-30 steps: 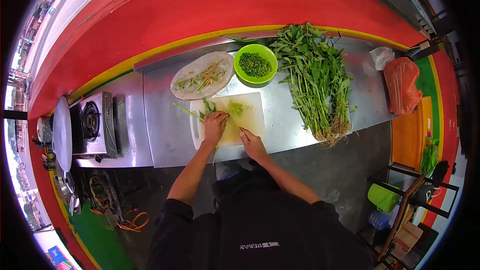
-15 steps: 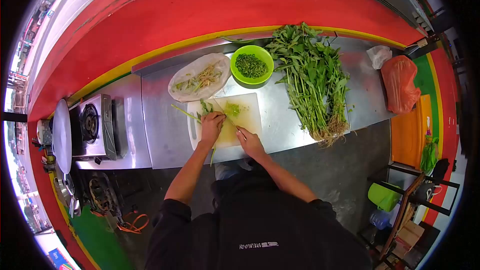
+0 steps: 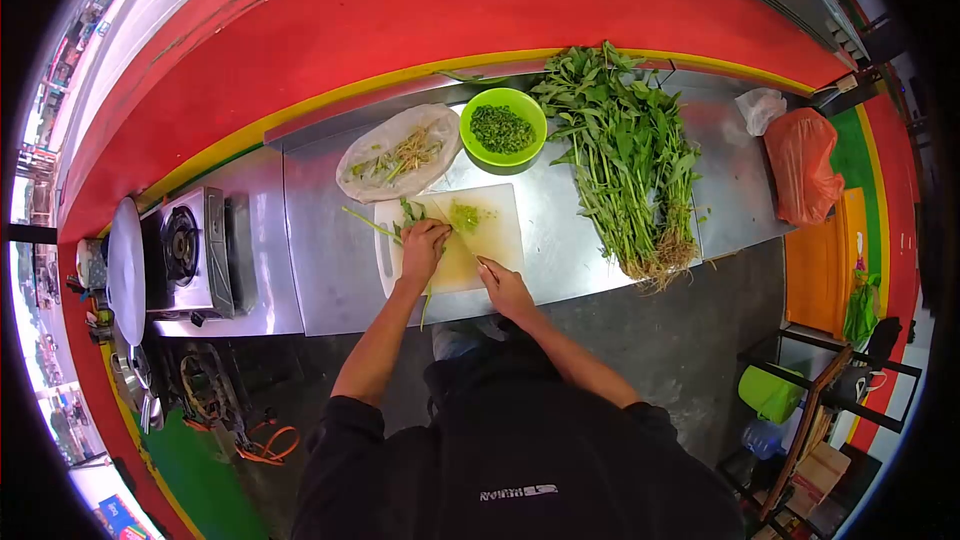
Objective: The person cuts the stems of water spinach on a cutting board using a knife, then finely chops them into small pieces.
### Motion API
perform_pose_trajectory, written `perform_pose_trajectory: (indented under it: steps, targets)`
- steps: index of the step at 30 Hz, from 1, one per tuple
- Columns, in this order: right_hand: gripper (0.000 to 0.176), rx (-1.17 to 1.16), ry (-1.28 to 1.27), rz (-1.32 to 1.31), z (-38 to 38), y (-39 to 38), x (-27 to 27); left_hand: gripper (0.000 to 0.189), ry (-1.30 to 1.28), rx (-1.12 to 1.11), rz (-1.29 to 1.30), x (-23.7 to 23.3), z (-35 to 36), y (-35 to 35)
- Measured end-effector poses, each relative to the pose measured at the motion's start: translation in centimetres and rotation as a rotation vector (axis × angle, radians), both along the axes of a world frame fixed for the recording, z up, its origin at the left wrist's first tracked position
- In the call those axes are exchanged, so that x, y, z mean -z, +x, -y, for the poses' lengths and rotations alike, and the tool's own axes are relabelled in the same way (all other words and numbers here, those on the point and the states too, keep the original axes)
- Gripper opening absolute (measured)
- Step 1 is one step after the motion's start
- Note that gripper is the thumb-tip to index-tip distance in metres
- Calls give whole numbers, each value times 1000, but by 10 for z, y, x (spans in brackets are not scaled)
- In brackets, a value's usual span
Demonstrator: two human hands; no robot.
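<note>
My left hand (image 3: 424, 248) is closed over leafy green stems (image 3: 411, 210) lying across the left part of a white cutting board (image 3: 505, 240). Loose ends of the stems stick out past the board's left side and toward me. In my right hand (image 3: 507, 290) is a knife (image 3: 466, 248), its blade angled up and left beside my left fingers. Finely chopped greens (image 3: 466, 216) lie on the board right of the blade. Behind the board, a lime-green bowl (image 3: 541, 126) holds more chopped greens, and a clear plastic bag (image 3: 362, 152) carries root and stem scraps.
A big bunch of leafy greens with roots (image 3: 628, 170) covers the steel counter (image 3: 340, 285) right of the board. A gas stove (image 3: 183, 245) stands at the left, and a red plastic bag (image 3: 802, 168) at the right end. A red wall (image 3: 450, 10) rises behind.
My right hand and the knife handle have dropped slightly toward me. My left hand stays on the stems in nearly the same spot.
</note>
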State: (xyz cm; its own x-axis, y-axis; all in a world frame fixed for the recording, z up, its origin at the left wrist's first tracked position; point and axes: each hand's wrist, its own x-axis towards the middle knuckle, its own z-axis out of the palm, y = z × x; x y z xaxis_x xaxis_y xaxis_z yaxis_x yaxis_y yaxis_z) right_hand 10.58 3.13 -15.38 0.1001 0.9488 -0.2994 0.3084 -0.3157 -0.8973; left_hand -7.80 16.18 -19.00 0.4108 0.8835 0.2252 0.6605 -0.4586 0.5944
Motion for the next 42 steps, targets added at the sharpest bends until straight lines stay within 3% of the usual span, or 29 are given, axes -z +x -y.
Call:
perform_pose_trajectory:
  steps: [3, 9, 16, 23, 26, 33, 36, 37, 42]
  targets:
    - [38, 21, 179, 94, -3, -4, 12, 12, 0, 6, -4, -1, 0, 0]
    - [38, -3, 73, 78, -20, -10, 8, 11, 20, -6, -26, -5, 4, 1]
    - [37, 41, 171, 38, -5, -12, 10, 10, 35, -26, -1, 2, 4, 0]
    - [40, 14, 46, 98, -9, -13, 14, 10, 10, -9, 1, -3, 4, -1]
    - [41, 28, 162, 103, -8, -14, 21, 10, 29, 3, -6, 0, 1, -1]
    - [41, -9, 41, 145, -23, -15, 23, 9, 40, 19, -3, 1, 7, 1]
    - [40, 13, 82, 99, -31, -17, 13, 10, 11, 4, -17, 0, 9, 1]
    - [38, 48, 202, 59, -29, -17, 11, 10, 3, -10, -28, -1, 8, 1]
    - [37, 47, 117, 33, -12, -13, 2, 10, 20, -35, 1, 8, 4, 2]
